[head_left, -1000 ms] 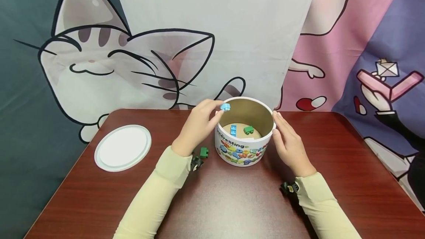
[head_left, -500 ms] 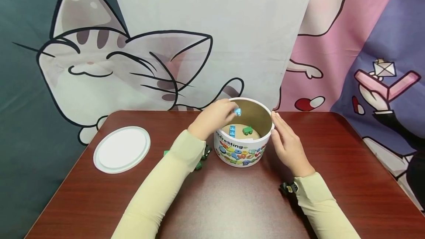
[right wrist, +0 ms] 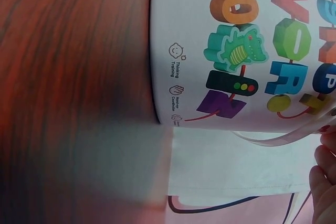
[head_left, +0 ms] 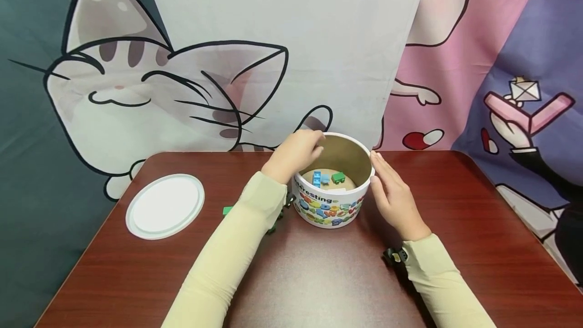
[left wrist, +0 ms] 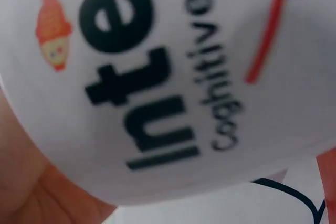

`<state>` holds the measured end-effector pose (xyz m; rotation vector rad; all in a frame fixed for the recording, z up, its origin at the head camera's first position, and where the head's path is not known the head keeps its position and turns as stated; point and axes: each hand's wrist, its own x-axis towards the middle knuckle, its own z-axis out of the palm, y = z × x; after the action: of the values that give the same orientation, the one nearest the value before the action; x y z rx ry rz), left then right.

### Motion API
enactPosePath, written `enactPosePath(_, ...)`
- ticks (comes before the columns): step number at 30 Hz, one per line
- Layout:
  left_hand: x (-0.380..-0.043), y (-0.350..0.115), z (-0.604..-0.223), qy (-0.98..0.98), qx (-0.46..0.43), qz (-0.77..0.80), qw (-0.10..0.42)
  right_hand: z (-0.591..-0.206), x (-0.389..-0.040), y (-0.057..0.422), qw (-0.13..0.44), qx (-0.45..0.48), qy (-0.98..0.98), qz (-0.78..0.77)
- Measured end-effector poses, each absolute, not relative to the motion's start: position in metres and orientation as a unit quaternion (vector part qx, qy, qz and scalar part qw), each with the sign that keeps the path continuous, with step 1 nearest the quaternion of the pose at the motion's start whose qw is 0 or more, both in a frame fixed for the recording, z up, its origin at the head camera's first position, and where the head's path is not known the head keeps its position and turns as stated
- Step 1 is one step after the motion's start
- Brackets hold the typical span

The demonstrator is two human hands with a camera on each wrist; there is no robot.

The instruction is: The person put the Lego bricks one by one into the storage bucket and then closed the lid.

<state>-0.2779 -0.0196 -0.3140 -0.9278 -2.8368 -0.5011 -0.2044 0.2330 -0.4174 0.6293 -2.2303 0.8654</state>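
Observation:
A round white bucket (head_left: 331,206) printed with colourful letters stands on the table. On its floor lie a blue block (head_left: 316,179), a small light blue piece (head_left: 325,179) and a green block (head_left: 338,178). My left hand (head_left: 295,153) is over the bucket's left rim, its fingertips bent down and partly hidden, and nothing shows in its grasp. In the left wrist view the bucket wall (left wrist: 252,114) fills most of the frame. With fairly straight fingers, my right hand (head_left: 393,194) rests against the bucket's right side at the rim.
A round white lid (head_left: 165,206) lies on the left of the brown table (head_left: 346,277). Green pieces peek out around my left sleeve (head_left: 237,252), one green piece (head_left: 226,210) on its far side. A cartoon-printed curtain (head_left: 273,4) hangs behind the table.
My left hand has moved right over the bucket's rim and let go of the light blue piece, which now lies on the bucket floor. The right hand has stayed at the bucket's side.

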Motion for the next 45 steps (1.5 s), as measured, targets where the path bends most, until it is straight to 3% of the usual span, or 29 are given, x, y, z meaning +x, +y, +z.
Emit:
enactPosePath(8, -0.263, -0.047, -0.313, -0.921, -0.257, -0.234, 0.174, -0.417, -0.206, 0.233, 0.328, 0.238, -0.852, 0.332)
enactPosePath(16, -0.253, -0.084, -0.330, -0.919, -0.215, -0.260, 0.204, -0.419, -0.205, 0.233, 0.325, 0.235, -0.853, 0.334)
enactPosePath(22, -0.249, -0.104, -0.353, -0.928, -0.188, -0.280, 0.157, -0.419, -0.205, 0.233, 0.323, 0.233, -0.854, 0.334)
enactPosePath(35, -0.256, -0.127, -0.398, -0.967, -0.125, -0.223, -0.014, -0.418, -0.204, 0.234, 0.310, 0.224, -0.863, 0.329)
enactPosePath(45, -0.258, -0.129, -0.408, -0.968, -0.098, -0.226, -0.054, -0.418, -0.203, 0.234, 0.308, 0.225, -0.865, 0.326)
